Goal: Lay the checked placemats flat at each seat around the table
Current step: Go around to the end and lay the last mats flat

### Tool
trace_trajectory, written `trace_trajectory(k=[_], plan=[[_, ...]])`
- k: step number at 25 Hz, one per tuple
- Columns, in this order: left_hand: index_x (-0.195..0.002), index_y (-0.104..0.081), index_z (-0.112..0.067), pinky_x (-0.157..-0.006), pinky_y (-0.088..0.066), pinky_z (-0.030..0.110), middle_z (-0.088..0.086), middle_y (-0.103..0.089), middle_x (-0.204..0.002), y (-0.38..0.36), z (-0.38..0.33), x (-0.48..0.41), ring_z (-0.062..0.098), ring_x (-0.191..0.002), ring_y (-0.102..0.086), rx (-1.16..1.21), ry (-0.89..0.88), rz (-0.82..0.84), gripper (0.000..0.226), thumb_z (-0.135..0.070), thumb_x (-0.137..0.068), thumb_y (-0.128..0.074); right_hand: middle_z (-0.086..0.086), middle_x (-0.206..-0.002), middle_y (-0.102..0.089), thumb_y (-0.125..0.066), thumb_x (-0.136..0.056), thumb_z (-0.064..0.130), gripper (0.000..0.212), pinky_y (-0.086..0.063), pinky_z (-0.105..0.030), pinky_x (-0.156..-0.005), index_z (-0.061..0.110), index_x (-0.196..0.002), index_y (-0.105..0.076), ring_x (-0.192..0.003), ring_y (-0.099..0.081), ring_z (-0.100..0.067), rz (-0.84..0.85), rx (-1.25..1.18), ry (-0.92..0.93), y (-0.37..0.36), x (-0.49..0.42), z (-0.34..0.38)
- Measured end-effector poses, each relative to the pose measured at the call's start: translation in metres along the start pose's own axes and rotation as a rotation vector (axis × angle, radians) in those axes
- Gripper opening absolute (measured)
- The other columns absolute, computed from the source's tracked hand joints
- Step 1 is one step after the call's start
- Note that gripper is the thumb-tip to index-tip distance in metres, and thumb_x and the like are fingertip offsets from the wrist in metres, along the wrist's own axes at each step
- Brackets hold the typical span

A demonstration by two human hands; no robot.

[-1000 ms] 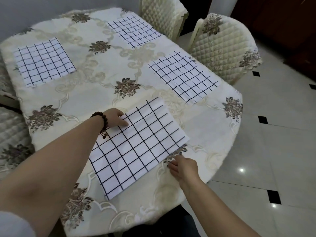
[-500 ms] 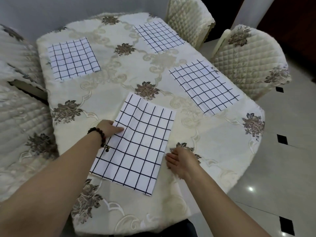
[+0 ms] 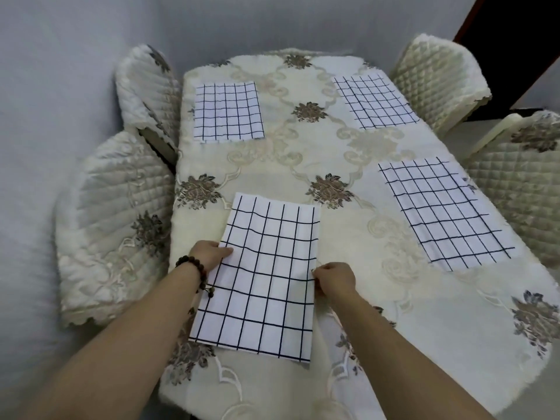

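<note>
Nearest placemat (image 3: 266, 277) flat on tablecloth (image 3: 339, 237), near-left seat. Left hand (image 3: 210, 254) pressing its left edge, fingers straight. Right hand (image 3: 335, 278) at its right edge, fingers curled, pinching the cloth. Beyond: right placemat (image 3: 439, 213); farther, far-left placemat (image 3: 227, 112) and far-right placemat (image 3: 374, 101), all flat.

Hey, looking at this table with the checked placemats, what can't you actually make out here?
- Head view: whether the right hand pinches the edge of the near placemat; its own curled fingers hide the contact.
- Head view: part of that placemat's left edge, covered by the left hand and wrist.
- Head view: the near right chair, cut off by the frame's right edge.
</note>
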State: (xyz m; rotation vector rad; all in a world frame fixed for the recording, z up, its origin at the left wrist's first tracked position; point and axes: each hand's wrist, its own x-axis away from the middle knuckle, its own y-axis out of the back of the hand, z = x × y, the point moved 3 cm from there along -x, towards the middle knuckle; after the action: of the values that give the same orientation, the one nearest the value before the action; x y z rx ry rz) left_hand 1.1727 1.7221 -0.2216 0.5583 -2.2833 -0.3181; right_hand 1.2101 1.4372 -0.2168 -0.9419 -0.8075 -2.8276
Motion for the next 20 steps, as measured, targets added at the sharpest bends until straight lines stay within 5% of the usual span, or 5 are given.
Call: trace_trajectory(k=[4, 7, 9, 11, 20], plan=[[-0.126, -0.053, 0.006, -0.099, -0.044, 0.038, 0.020, -0.057, -0.128, 0.019, 0.005, -0.006, 0.031, -0.113, -0.054, 0.056, 0.031, -0.098, 0.056, -0.020, -0.081, -0.073, -0.021, -0.069, -0.066, -0.059, -0.068, 0.010, 0.015, -0.054, -0.039, -0.068, -0.004, -0.067, -0.065, -0.062, -0.059, -0.023, 0.031, 0.036, 0.036, -0.019, -0.018, 0.023], [-0.090, -0.063, 0.003, -0.083, -0.049, 0.035, 0.022, -0.063, -0.106, 0.039, 0.005, -0.013, 0.029, -0.089, -0.059, 0.106, 0.080, -0.130, 0.017, -0.011, -0.082, -0.070, -0.024, -0.080, -0.070, -0.065, -0.071, 0.011, 0.017, -0.056, -0.043, -0.077, -0.006, -0.073, -0.068, -0.075, -0.068, -0.033, 0.049, 0.079, 0.075, -0.038, -0.036, 0.049], [-0.080, -0.064, 0.002, -0.084, -0.054, 0.044, 0.027, -0.067, -0.099, 0.051, 0.005, -0.024, 0.036, -0.084, -0.064, 0.176, 0.110, -0.101, 0.018, -0.012, -0.076, -0.073, -0.018, -0.076, -0.070, -0.069, -0.073, 0.012, 0.012, -0.055, -0.037, -0.076, 0.000, -0.071, -0.069, -0.075, -0.066, -0.031, 0.071, 0.113, 0.127, -0.047, -0.041, 0.070], [-0.087, -0.066, 0.005, -0.085, -0.054, 0.053, 0.029, -0.068, -0.100, 0.060, 0.008, -0.042, 0.040, -0.090, -0.067, 0.162, 0.116, -0.088, 0.026, -0.016, -0.072, -0.074, -0.013, -0.072, -0.064, -0.069, -0.074, 0.010, 0.012, -0.048, -0.031, -0.070, -0.002, -0.077, -0.071, -0.070, -0.059, -0.025, 0.071, 0.144, 0.171, -0.054, -0.050, 0.087], [-0.113, -0.065, 0.002, -0.088, -0.051, 0.035, 0.017, -0.067, -0.109, 0.074, -0.028, -0.063, 0.029, -0.098, -0.063, 0.045, 0.057, -0.192, 0.042, -0.021, -0.079, -0.074, -0.008, -0.072, -0.066, -0.071, -0.076, 0.012, 0.004, -0.055, -0.041, -0.083, 0.009, -0.078, -0.073, -0.081, -0.065, -0.029, 0.051, 0.105, 0.163, -0.067, -0.085, 0.118]])
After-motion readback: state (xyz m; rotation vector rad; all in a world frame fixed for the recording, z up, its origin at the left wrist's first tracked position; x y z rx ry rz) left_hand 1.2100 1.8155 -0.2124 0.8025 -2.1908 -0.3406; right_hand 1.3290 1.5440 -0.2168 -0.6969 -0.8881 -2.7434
